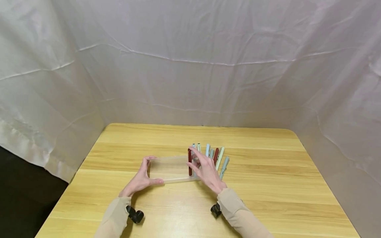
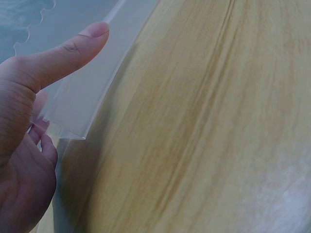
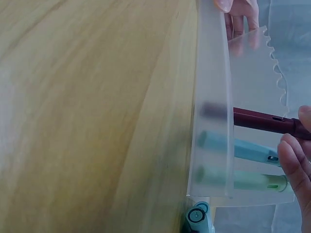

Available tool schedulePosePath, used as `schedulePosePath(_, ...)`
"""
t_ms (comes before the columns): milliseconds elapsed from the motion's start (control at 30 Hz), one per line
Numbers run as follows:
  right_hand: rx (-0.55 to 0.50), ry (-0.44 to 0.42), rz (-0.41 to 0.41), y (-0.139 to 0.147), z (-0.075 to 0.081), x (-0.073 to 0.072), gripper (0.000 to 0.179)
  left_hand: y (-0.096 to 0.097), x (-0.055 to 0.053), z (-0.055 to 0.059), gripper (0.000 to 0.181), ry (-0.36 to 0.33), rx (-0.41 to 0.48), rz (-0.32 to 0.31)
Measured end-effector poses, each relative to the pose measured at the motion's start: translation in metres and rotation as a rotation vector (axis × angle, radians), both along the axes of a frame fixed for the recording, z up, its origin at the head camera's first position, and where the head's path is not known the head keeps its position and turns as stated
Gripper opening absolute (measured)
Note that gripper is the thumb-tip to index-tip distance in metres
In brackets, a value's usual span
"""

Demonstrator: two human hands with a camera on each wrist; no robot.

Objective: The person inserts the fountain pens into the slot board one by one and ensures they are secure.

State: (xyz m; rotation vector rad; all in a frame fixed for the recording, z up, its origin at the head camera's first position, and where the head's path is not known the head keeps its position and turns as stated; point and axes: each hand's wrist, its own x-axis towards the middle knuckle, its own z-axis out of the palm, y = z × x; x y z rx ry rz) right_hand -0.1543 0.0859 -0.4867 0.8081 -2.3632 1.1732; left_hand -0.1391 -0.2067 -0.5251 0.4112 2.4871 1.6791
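Note:
A clear plastic pen tray [image 1: 175,180] with a scalloped edge sits on the table. My left hand [image 1: 141,179] grips its left end, thumb along the front wall and fingers at the back. My right hand [image 1: 207,172] pinches a dark red pen [image 1: 190,162] near its upper end in the head view. In the right wrist view this pen's other end shows blurred behind the tray's frosted wall. Beside it in the tray lie a light blue pen [image 3: 252,150] and a light green pen [image 3: 255,181], partly hidden by my right hand in the head view.
Right of the tray several loose pens lie on the wooden table [image 1: 268,172]: light blue [image 1: 207,149], another dark red [image 1: 216,154], light green [image 1: 220,158] and grey-blue [image 1: 224,167]. Pale cloth [image 1: 190,82] hangs behind and at both sides.

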Motion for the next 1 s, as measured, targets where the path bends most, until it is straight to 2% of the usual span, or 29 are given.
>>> schedulePosePath(500, 0.1, 0.017, -0.036, -0.002, 0.009, -0.007, 0.056, -0.001, 0.0, 0.0, 0.102, -0.029, -0.01, 0.0)
schedulePosePath(700, 0.137, -0.004, -0.051, -0.003, 0.011, -0.011, 0.056, -0.001, 0.0, 0.001, 0.102, -0.024, -0.004, -0.001)
schedulePosePath(1000, 0.242, -0.054, -0.117, -0.004, 0.015, -0.01, 0.059, -0.001, 0.0, 0.0, 0.102, -0.036, 0.0, 0.004)
